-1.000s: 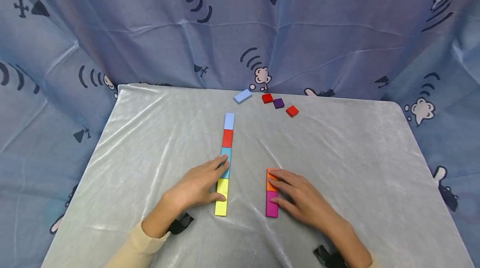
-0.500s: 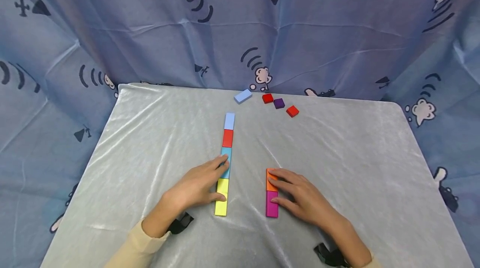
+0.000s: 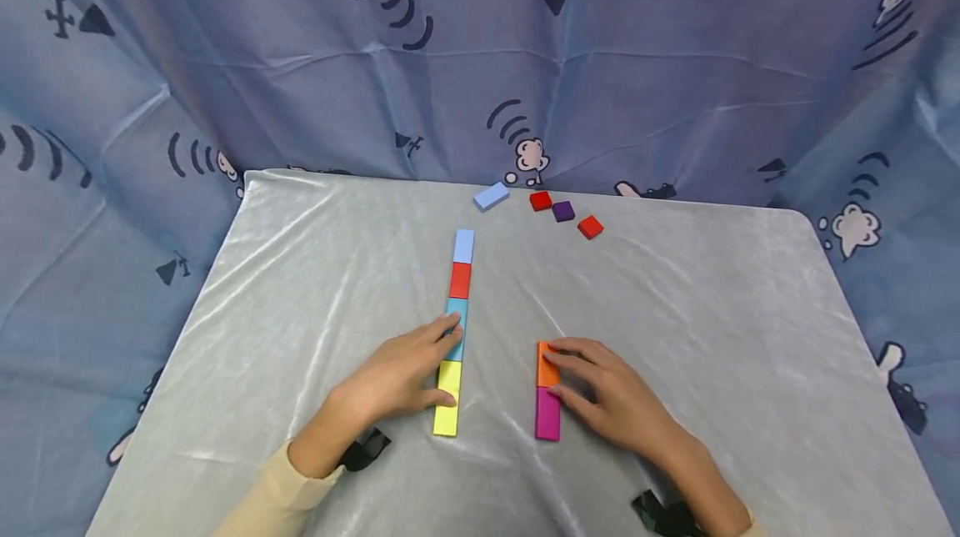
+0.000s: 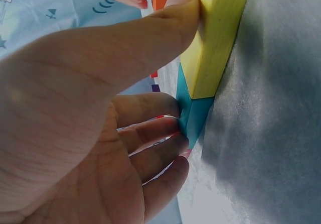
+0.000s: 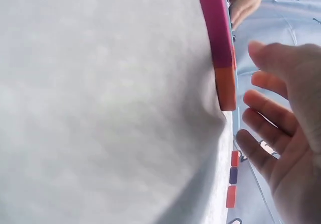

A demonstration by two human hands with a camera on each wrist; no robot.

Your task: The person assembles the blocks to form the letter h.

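Note:
In the head view a straight line of flat blocks lies left of centre: a yellow block [image 3: 446, 420], a teal block [image 3: 457, 305], a red block [image 3: 461, 279] and a pale blue block [image 3: 463, 246]. My left hand [image 3: 397, 370] rests on this line, thumb on the yellow block and fingertips on the teal one, fingers loosely extended. Further right an orange block [image 3: 547, 375] and a magenta block [image 3: 547, 420] lie end to end. Over them is my right hand [image 3: 618, 399], fingers relaxed; the right wrist view shows a gap between fingertips and blocks.
At the back edge lie a loose pale blue block [image 3: 491, 197], a small red block [image 3: 540, 201], a purple block [image 3: 563, 211] and another red block [image 3: 590, 227]. A grey cloth [image 3: 720, 337] covers the table. A printed blue curtain [image 3: 637, 87] hangs behind.
My right thumb and fingers have lifted slightly off the orange and magenta blocks. The left hand stays on its line. The whole head view has shifted a little.

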